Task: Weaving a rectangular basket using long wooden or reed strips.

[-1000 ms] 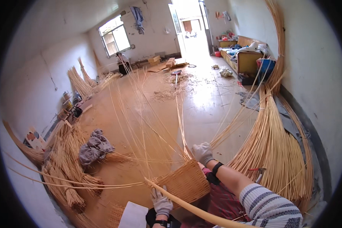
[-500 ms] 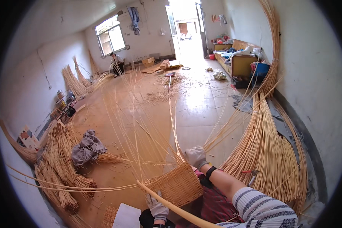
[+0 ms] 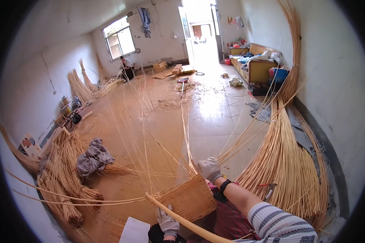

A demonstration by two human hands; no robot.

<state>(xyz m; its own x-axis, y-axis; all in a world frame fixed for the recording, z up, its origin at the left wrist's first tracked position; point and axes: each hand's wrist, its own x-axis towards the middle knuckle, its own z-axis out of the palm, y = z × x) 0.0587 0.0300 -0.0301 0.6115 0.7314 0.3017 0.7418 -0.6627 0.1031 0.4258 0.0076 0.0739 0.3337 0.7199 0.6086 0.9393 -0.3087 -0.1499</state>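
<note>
On the floor by the person's lap, the woven basket panel point(image 3: 187, 197) had barely shifted since 1 second earlier, right hand point(image 3: 209, 168) gloved, fingers curled gripping its top-corner upright canes, left hand point(image 3: 166, 220) closed at its lower edge, weaving ongoing.

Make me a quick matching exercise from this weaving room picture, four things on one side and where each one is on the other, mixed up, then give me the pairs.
Things:
1. woven panel
2. grey cloth
3. tall bundle of canes
4. blue bucket

Places:
A. leaning against the wall on the right
B. between the gloved left hand and right hand
C. lying on the cane bundles at the left
D. far back, beside the wooden bench

Pairs: 1-B, 2-C, 3-A, 4-D
</note>
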